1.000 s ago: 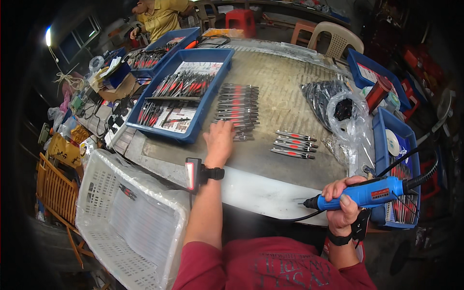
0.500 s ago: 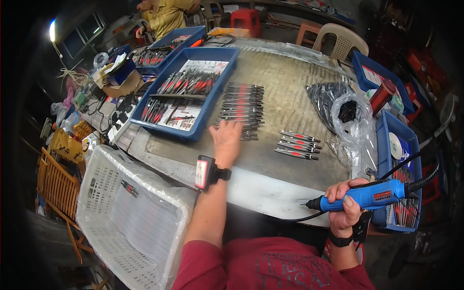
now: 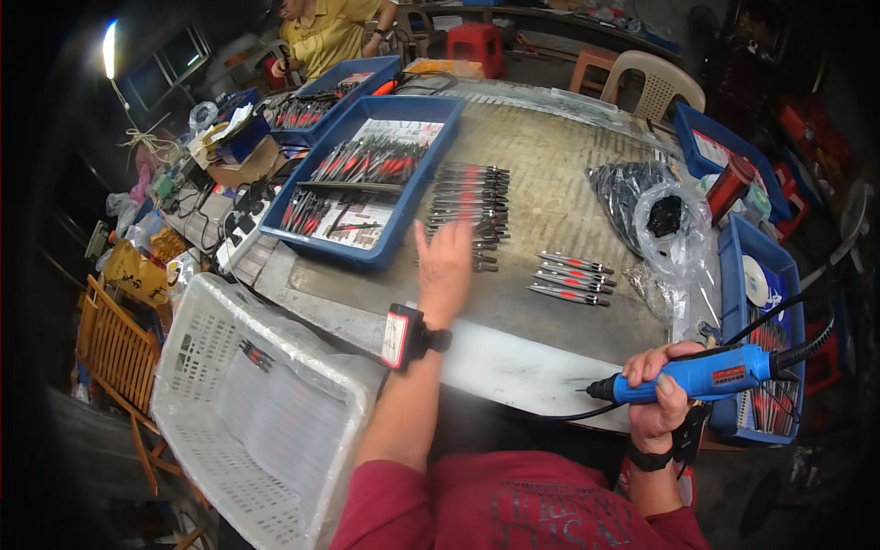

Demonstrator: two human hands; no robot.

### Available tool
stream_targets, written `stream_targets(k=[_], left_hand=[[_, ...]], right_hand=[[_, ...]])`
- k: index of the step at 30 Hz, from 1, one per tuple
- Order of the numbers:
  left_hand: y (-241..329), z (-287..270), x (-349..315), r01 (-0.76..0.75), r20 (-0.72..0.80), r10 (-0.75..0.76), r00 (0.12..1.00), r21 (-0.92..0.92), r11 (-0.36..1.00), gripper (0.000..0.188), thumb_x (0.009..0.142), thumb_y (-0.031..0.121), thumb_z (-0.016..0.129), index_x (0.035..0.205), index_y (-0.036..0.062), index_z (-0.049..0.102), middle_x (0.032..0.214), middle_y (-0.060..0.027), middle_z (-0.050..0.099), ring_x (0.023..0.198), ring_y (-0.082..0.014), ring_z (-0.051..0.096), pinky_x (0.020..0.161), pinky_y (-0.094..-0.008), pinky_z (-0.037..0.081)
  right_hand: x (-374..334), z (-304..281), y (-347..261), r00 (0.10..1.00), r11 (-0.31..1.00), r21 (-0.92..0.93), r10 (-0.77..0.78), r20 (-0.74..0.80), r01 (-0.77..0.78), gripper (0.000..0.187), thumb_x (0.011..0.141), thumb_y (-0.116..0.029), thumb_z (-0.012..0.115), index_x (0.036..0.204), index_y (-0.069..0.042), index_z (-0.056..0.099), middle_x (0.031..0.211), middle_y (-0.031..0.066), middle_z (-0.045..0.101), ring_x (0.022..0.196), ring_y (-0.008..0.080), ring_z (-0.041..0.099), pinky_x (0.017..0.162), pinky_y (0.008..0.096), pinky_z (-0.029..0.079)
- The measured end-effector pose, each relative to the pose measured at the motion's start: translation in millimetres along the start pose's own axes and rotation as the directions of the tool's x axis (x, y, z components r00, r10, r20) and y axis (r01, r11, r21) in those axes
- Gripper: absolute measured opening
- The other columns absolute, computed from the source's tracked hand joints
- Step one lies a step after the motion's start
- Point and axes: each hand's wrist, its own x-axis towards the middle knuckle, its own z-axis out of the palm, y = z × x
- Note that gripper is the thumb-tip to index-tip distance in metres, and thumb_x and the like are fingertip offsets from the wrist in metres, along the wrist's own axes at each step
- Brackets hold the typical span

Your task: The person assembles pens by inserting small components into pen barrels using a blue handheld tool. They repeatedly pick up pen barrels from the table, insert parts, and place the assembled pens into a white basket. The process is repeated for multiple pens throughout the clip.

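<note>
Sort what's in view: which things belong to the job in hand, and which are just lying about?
Likely part of the job:
blue power tool, in the right hand
long row of pen-like pieces, by the left hand
smaller group of pieces
blue tray of similar pieces

Apparently lying about:
red stool
beige chair
red cylinder

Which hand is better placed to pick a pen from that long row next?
Probably the left hand: it's at the pen row, while the right hand holds a blue power tool.
</note>
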Motion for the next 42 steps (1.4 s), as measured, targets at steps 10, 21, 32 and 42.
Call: stream_targets(k=[10,21,32,42], left_hand=[[71.7,-72.8,-35.1,0.107,0.15,-0.049,0.987,-0.408,0.907,0.024,0.081,0.0,0.049,0.105,-0.0026,0.049,0.08,-0.0158,0.052,0.077,-0.0332,0.05,0.067,-0.04,0.04],[96.8,-122.7,-102.0,0.933,0.932,-0.062,0.357,-0.359,-0.034,0.022,0.089,0.014,0.055,0.107,0.003,0.05,0.064,0.0009,0.051,0.05,-0.0044,0.043,0.046,-0.0208,0.036],[105.6,-115.2,-118.7,0.988,0.991,-0.054,0.124,-0.128,-0.08,0.021,0.09,0.022,0.052,0.084,0.0035,0.059,0.066,-0.0002,0.056,0.053,-0.0058,0.049,0.045,-0.02,0.04],[110.2,-113.5,-121.5,0.976,0.997,-0.052,0.062,-0.072,-0.205,0.024,0.091,0.021,0.051,0.084,0.0,0.059,0.064,-0.0028,0.055,0.049,-0.0071,0.05,0.043,-0.0207,0.043]], right_hand=[[0.2,-1.4,1.0,1.0,1.0,0.018,-0.012,0.028,0.012,0.042,0.069,-0.013,0.063,0.105,-0.008,0.042,0.075,0.0087,0.05,0.063,0.0208,0.05,0.062,0.0349,0.044],[0.0,-0.4,1.6,0.998,0.999,0.044,-0.028,0.055,0.025,0.04,0.071,-0.008,0.06,0.106,-0.008,0.042,0.076,0.0091,0.051,0.063,0.0217,0.051,0.062,0.0362,0.043],[-0.1,5.0,4.7,0.996,0.999,0.02,-0.029,0.084,0.028,0.04,0.072,-0.01,0.062,0.106,-0.009,0.042,0.077,0.0086,0.05,0.065,0.0213,0.051,0.064,0.0356,0.043],[-0.4,8.6,6.6,0.995,1.0,0.014,-0.011,0.095,0.009,0.042,0.071,-0.013,0.063,0.106,-0.009,0.041,0.077,0.0081,0.049,0.065,0.021,0.05,0.065,0.0353,0.043]])
